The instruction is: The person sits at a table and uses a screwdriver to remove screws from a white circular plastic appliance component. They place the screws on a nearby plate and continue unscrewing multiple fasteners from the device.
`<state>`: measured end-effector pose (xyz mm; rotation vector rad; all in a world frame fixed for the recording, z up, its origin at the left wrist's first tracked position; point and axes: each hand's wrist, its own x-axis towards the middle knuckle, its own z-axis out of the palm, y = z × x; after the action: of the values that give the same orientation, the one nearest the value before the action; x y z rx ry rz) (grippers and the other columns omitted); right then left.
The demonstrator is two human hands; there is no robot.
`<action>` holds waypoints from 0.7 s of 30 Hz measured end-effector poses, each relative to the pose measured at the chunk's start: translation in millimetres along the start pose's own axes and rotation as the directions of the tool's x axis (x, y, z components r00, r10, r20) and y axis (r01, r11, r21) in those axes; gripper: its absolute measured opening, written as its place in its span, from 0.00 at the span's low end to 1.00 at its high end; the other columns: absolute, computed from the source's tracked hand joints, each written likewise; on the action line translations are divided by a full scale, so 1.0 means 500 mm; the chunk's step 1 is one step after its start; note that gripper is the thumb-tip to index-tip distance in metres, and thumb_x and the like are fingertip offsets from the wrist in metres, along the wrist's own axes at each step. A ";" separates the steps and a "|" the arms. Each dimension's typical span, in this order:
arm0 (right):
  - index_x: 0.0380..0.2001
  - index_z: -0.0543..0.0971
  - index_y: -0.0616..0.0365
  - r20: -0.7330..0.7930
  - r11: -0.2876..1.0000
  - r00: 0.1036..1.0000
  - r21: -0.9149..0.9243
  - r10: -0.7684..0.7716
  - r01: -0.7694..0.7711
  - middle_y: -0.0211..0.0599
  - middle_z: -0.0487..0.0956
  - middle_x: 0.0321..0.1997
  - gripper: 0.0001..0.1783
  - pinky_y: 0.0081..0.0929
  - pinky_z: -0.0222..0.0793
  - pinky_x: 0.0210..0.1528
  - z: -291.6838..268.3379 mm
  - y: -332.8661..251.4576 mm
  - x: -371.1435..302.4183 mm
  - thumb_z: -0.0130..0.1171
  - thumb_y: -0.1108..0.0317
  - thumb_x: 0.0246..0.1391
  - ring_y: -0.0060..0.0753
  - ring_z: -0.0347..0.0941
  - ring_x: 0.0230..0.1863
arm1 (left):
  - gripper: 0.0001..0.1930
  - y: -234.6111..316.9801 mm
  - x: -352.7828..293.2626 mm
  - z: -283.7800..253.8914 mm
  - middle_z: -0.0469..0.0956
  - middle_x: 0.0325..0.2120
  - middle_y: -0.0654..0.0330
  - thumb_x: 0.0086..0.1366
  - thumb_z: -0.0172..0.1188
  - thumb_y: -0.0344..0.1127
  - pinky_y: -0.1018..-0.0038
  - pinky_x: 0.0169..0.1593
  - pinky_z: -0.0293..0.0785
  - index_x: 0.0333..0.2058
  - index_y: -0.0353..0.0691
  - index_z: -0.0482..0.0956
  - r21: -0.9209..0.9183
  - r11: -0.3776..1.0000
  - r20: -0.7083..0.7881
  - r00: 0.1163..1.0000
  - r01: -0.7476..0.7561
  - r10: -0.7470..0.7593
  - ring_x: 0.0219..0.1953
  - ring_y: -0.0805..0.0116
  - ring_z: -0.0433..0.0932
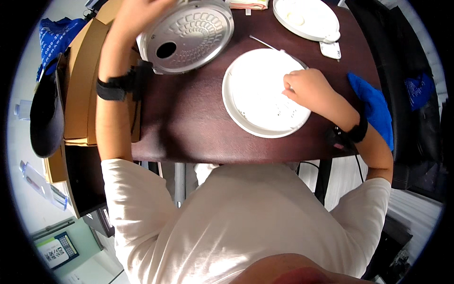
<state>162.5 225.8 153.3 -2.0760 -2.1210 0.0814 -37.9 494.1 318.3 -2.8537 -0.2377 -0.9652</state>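
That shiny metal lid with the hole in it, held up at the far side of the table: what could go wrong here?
The left hand holds the metal lid tilted, only by its edge, so it might slip onto the dark table. The white round plate under the right hand lies near the table's front edge; a push could perhaps slide it off. The blue cloth hangs at the right edge and might drop.

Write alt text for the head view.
Seen from above, a person's left hand grips a round silver metal lid while the right hand rests fingertips on a round white plastic lid, both on a dark brown table. A blue cloth lies at right.
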 end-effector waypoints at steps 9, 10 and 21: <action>0.25 0.80 0.59 0.153 0.994 0.985 0.080 -0.082 0.071 0.41 0.79 0.26 0.11 0.39 0.74 0.34 -0.030 -0.010 0.025 0.59 0.62 0.53 0.44 0.78 0.29 | 0.30 0.023 -0.042 0.058 0.79 0.43 0.50 0.51 0.72 0.41 0.63 0.50 0.74 0.52 0.39 0.76 -0.131 0.990 0.086 0.996 0.047 -0.035 0.45 0.52 0.80; 0.25 0.80 0.60 0.171 0.996 0.982 0.050 -0.075 0.068 0.42 0.79 0.26 0.11 0.38 0.74 0.34 -0.030 -0.013 0.027 0.59 0.62 0.53 0.44 0.78 0.29 | 0.28 0.025 -0.043 0.058 0.79 0.42 0.50 0.51 0.72 0.38 0.63 0.49 0.75 0.52 0.38 0.77 -0.151 0.986 0.085 0.995 0.072 -0.060 0.45 0.52 0.80; 0.28 0.78 0.59 0.150 0.982 0.979 -0.105 -0.140 0.156 0.43 0.80 0.26 0.10 0.35 0.75 0.34 -0.003 -0.015 0.040 0.59 0.63 0.55 0.42 0.79 0.30 | 0.24 0.021 -0.069 0.048 0.80 0.40 0.53 0.53 0.71 0.33 0.68 0.43 0.77 0.50 0.38 0.79 -0.244 0.945 -0.006 0.974 0.218 -0.226 0.41 0.59 0.82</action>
<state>154.9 245.6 157.6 -2.0203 -2.4126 0.0908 -48.9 484.0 277.7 -3.0779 -0.4791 -1.1568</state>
